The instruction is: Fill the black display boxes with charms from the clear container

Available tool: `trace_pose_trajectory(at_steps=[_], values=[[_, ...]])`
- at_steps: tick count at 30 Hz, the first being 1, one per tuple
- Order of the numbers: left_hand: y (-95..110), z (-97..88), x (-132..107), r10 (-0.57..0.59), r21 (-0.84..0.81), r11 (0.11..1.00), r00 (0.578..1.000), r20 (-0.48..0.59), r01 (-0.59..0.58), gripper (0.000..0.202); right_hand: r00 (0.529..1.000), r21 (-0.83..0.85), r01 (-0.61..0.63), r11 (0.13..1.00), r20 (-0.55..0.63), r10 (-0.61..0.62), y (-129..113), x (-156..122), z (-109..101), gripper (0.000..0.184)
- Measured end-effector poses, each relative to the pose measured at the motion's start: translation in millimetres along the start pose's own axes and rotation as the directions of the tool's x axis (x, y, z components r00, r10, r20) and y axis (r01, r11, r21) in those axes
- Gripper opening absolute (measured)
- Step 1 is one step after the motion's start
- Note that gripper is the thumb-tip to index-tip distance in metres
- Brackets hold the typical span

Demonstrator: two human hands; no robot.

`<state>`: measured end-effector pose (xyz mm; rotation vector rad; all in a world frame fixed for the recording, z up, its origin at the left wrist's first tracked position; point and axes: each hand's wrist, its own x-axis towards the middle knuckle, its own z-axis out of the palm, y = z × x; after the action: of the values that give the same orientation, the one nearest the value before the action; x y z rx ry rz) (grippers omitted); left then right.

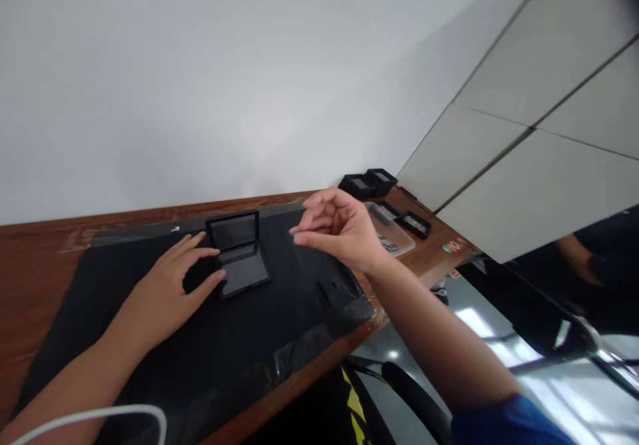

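A flat black hinged case [244, 270] lies opened on the black mat [239, 345], its lid [232, 230] raised toward the wall. Smooth grey panels show inside both halves. At the case's left edge is my left hand [172, 282], fingers spread and thumb at or very near the rim. My right hand [335, 225] is held above the mat, to the right of the case. Its thumb and forefinger are pinched together, and a tiny greyish bit shows at the fingertips, too small to name.
Beyond my right hand stand a clear plastic tub [399, 237] with small items, black boxes [382, 180] and a black tray [414, 224]. Coloured rings [452, 246] lie near the table's right end. A white cable [100, 413] crosses my left forearm. Another person's arm [579, 259] shows far right.
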<state>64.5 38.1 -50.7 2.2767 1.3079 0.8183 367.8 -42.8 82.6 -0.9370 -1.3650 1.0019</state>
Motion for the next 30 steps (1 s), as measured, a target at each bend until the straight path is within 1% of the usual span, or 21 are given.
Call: trace_pose_trajectory(at_steps=[3, 6, 7, 10, 11, 13, 16, 18, 20, 22, 25, 28, 30], values=[[11.2, -8.9, -0.8, -0.023, 0.01, 1.0, 0.989, -0.148, 0.024, 0.049, 0.997, 0.181, 0.021, 0.983, 0.071, -0.035, 19.4, 11.0, 31.3, 0.052], [23.9, -18.8, -1.3, -0.088, -0.035, 0.996, 0.969, -0.23, 0.082, 0.038, 0.998, 0.27, 0.002, 0.963, 0.066, -0.021, 44.1, 26.3, 48.6, 0.047], [27.5, -21.1, -1.5, -0.076, -0.046, 0.997, 0.964, -0.256, 0.067, 0.034, 0.999, 0.282, -0.006, 0.959, 0.052, -0.01, 52.0, 31.1, 52.5, 0.045], [35.8, -23.0, -2.1, 0.028, -0.061, 0.997, 0.945, -0.326, -0.051, 0.025, 0.999, 0.332, -0.049, 0.942, 0.037, 0.039, 71.7, 40.6, 60.8, 0.04], [37.9, -22.2, -2.2, 0.072, -0.053, 0.994, 0.933, -0.353, -0.096, 0.022, 0.996, 0.363, -0.083, 0.928, 0.06, 0.066, 76.6, 41.9, 62.5, 0.041], [41.2, -19.8, -1.7, 0.175, -0.023, 0.98, 0.905, -0.389, -0.2, 0.021, 0.982, 0.427, -0.176, 0.887, 0.142, 0.126, 83.8, 41.8, 64.5, 0.045], [44.0, -16.5, 1.0, 0.333, 0.011, 0.934, 0.857, -0.394, -0.358, 0.03, 0.947, 0.462, -0.299, 0.835, 0.251, 0.2, 88.8, 37.4, 64.9, 0.048], [44.3, -15.5, 3.2, 0.413, 0.027, 0.898, 0.822, -0.392, -0.438, 0.029, 0.931, 0.456, -0.345, 0.82, 0.276, 0.239, 88.8, 33.0, 64.5, 0.048], [44.1, -15.4, 4.6, 0.459, 0.03, 0.873, 0.8, -0.387, -0.487, 0.022, 0.924, 0.46, -0.371, 0.806, 0.266, 0.274, 86.8, 28.2, 64.3, 0.051], [44.1, -15.6, 4.8, 0.473, 0.008, 0.861, 0.795, -0.38, -0.508, 0.019, 0.926, 0.479, -0.376, 0.794, 0.236, 0.296, 83.8, 23.4, 65.1, 0.054], [46.1, -15.6, 3.7, 0.466, -0.03, 0.859, 0.805, -0.368, -0.511, 0.023, 0.93, 0.512, -0.366, 0.777, 0.184, 0.317, 79.9, 17.8, 68.1, 0.055], [49.9, -14.3, 2.3, 0.436, -0.045, 0.872, 0.815, -0.382, -0.488, 0.021, 0.92, 0.522, -0.39, 0.759, 0.178, 0.35, 79.5, 14.9, 71.2, 0.051], [52.2, -12.4, 1.4, 0.395, -0.072, 0.887, 0.831, -0.392, -0.455, 0.018, 0.909, 0.521, -0.412, 0.747, 0.186, 0.372, 81.2, 14.0, 72.5, 0.048]])
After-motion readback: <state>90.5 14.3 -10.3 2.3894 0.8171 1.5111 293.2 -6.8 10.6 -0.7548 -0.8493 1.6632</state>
